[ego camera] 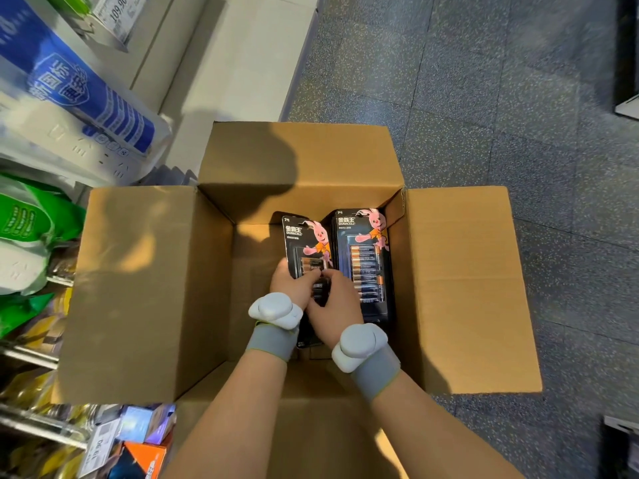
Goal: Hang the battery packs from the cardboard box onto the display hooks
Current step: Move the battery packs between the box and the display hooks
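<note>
Speckled floor (518,133) is carrying the cardboard box (138,288); inside, left hand (288,283) and right hand (333,305) are holding one battery pack (306,243), grips narrow.

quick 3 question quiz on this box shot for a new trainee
1. True or false: the left hand and right hand both hold the smaller battery pack.
2. Where is the larger battery pack? A) in the cardboard box, by its right wall B) on a flap C) on the floor
3. Fill in: the box's flaps are folded ____.
Key: 1 true; 2 A; 3 open
</note>
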Demonstrator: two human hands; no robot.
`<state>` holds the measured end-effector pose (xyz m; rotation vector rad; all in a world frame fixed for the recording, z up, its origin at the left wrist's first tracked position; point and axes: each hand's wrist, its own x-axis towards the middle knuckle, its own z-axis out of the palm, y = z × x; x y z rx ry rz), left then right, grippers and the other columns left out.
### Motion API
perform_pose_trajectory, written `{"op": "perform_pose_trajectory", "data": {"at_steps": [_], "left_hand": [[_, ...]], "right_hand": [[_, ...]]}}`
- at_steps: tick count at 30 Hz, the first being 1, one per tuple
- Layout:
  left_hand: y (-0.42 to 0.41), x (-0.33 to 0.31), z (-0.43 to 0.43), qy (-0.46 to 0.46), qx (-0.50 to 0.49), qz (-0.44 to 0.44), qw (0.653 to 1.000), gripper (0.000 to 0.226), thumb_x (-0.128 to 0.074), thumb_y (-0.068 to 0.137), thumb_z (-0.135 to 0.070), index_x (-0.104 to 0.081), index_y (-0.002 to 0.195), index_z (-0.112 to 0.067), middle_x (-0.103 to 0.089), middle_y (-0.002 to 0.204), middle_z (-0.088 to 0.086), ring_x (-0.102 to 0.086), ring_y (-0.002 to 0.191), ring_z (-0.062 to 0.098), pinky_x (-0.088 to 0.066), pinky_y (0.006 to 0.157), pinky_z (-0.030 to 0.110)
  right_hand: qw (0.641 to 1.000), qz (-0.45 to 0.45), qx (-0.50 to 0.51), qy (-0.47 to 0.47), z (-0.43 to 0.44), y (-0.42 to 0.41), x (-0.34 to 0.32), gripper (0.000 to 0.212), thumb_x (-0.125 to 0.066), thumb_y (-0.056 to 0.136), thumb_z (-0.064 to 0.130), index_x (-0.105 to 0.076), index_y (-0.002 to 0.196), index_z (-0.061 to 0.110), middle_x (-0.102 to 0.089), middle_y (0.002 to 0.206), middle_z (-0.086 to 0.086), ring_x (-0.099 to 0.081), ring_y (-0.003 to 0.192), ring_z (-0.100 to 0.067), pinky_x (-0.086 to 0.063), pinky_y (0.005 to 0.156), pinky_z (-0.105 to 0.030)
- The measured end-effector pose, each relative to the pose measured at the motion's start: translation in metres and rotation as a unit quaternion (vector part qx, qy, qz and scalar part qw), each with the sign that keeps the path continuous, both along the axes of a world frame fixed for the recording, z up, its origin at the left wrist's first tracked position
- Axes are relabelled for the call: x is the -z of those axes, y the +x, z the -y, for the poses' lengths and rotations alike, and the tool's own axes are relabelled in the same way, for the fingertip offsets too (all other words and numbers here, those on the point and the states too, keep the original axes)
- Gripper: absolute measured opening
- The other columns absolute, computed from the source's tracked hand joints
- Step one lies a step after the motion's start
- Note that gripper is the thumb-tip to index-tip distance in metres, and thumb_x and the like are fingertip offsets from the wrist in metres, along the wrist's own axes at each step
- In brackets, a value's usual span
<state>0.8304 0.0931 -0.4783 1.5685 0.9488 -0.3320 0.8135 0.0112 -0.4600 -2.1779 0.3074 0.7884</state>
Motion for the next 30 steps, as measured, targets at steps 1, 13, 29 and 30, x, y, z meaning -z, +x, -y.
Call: {"op": "perform_pose_trajectory", "data": {"at_steps": [1, 13, 29, 30], "left_hand": [[-0.001, 0.001, -0.003, 0.001, -0.006, -0.001, 1.0, 0.028, -0.065, 0.085, 0.0, -0.061, 0.113, -0.002, -0.066, 0.099, 0.012, -0.061, 0.086, 0.024, -0.046, 0.066, 0.021], [-0.008, -0.004, -0.018, -0.026, -0.037, -0.004, 0.999, 0.018, -0.067, 0.085, -0.006, -0.062, 0.099, -0.015, -0.068, 0.096, 0.006, -0.065, 0.097, 0.031, -0.051, 0.092, 0.041], [-0.019, -0.006, -0.024, -0.039, -0.054, -0.034, 0.997, 0.017, -0.068, 0.085, -0.007, -0.061, 0.098, -0.016, -0.067, 0.097, 0.007, -0.065, 0.097, 0.03, -0.051, 0.091, 0.041], [-0.019, -0.006, -0.024, -0.042, -0.053, -0.034, 0.997, 0.017, -0.068, 0.085, -0.007, -0.062, 0.099, -0.016, -0.068, 0.098, 0.007, -0.065, 0.097, 0.03, -0.051, 0.092, 0.041]], "right_hand": [[1.0, -0.001, -0.012, 0.005, 0.002, 0.002, 0.0, 0.046, -0.058, 0.089, 0.024, -0.045, 0.132, 0.016, -0.05, 0.128, -0.008, -0.048, 0.121, -0.025, -0.042, 0.102, -0.037], [0.959, 0.092, 0.01, -0.266, 0.029, 0.014, 0.032, 0.081, -0.072, 0.081, 0.03, -0.029, 0.144, 0.002, -0.034, 0.146, -0.021, -0.034, 0.135, -0.036, -0.037, 0.107, -0.042], [0.959, 0.057, 0.009, -0.278, 0.027, 0.003, 0.04, 0.092, -0.071, 0.075, 0.028, -0.02, 0.148, 0.005, -0.026, 0.151, -0.016, -0.029, 0.138, -0.033, -0.035, 0.109, -0.044], [0.96, 0.051, 0.032, -0.274, 0.026, 0.004, 0.039, 0.09, -0.07, 0.075, 0.024, -0.02, 0.147, 0.005, -0.028, 0.15, -0.017, -0.031, 0.136, -0.034, -0.037, 0.107, -0.045]]}}
